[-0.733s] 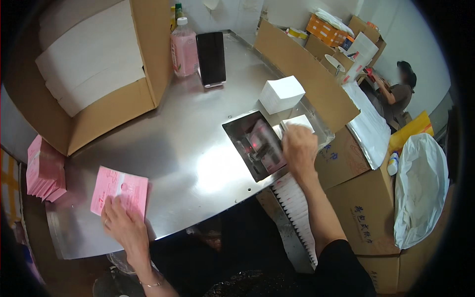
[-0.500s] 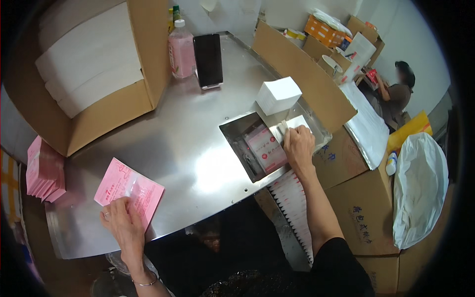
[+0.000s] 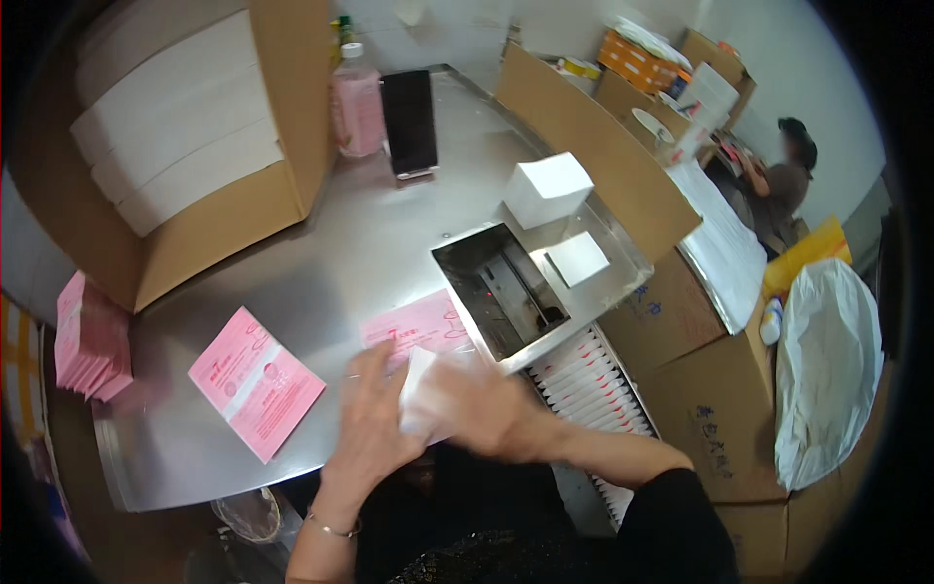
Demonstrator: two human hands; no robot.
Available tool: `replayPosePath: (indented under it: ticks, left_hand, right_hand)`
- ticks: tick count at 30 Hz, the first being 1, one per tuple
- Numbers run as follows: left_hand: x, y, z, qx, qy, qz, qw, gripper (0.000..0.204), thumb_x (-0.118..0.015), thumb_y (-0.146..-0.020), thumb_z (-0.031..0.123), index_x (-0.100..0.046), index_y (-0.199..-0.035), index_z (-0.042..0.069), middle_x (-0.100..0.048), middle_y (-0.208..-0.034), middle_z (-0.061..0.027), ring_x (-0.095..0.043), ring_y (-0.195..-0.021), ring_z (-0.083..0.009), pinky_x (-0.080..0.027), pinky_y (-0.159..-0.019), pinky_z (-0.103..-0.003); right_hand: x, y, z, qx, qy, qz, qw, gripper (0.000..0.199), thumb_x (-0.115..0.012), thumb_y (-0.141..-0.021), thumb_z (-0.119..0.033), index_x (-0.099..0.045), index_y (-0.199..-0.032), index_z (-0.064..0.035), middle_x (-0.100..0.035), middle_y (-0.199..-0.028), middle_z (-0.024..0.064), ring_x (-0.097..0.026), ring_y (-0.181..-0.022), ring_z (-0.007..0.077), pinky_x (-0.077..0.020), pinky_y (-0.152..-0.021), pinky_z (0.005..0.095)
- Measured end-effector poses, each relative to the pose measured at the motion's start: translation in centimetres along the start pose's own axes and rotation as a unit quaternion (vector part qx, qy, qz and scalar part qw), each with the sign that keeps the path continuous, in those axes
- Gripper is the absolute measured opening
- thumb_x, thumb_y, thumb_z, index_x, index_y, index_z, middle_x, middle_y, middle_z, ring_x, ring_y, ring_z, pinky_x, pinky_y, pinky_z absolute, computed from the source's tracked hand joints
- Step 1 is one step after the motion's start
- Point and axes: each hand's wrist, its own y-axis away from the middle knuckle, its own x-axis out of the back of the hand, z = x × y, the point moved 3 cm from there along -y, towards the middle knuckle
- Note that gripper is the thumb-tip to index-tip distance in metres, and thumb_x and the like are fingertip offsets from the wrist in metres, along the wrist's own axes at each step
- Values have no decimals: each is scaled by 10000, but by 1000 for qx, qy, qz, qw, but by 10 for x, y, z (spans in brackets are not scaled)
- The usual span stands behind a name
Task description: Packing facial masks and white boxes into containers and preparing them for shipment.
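My left hand (image 3: 368,428) is over the front of the metal table, its fingers curled beside a small wad of white folded paper (image 3: 416,387). Against the wad's other side, my right hand (image 3: 491,409) is smeared by motion, its fingers unreadable. Just beyond my left fingertips lies a pink printed sheet or packet (image 3: 428,319), partly covered by the hands. Another pink printed packet (image 3: 258,384) with a pale band lies flat to the left. Right of the hands is a rectangular opening (image 3: 498,284) with dark metal walls.
An open carton (image 3: 219,248) with white stacks stands far left, near piled pink packets (image 3: 89,341). A phone (image 3: 409,122) and pink bottle (image 3: 358,102) stand behind. White paper blocks (image 3: 550,190) lie right. A tray (image 3: 593,384) of white packs is below; a person (image 3: 783,185) sits beyond.
My right hand has left the opening's edge and come to the middle, and my left hand has moved right off the pink packet. The pink pack inside the opening is gone; a pink piece now lies before my hands.
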Motion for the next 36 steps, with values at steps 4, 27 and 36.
replayPosePath:
  ticks: [4,27,36]
  left_hand:
    - [1,-1,10,55,-103,-18,993,710,-782,-695,320,-570,-1285,-14,-405,-1472,-287,-422,-1316,-469,-326,-1048,-548]
    - [10,-15,8,73,-217,9,973,546,-749,-793,450,-652,-1128,30,-550,-1284,-196,-519,-1093,-375,-453,-814,-488]
    - [-2,-22,1,30,-179,88,979,324,-742,-786,318,-610,-899,44,-549,-918,-141,-543,-805,-308,-465,-590,-403]
  right_hand:
    - [-31,-32,18,-119,26,-57,991,219,-623,-825,-170,-658,-1014,-65,-621,-1086,176,-620,-1020,316,-255,-1098,697]
    - [95,21,184,-412,103,353,833,186,-657,-914,-201,-736,-884,-35,-648,-916,112,-572,-849,257,-461,-720,408]
    - [41,-50,224,-307,331,103,886,184,-673,-860,-215,-765,-946,-81,-640,-961,106,-580,-965,287,-441,-817,444]
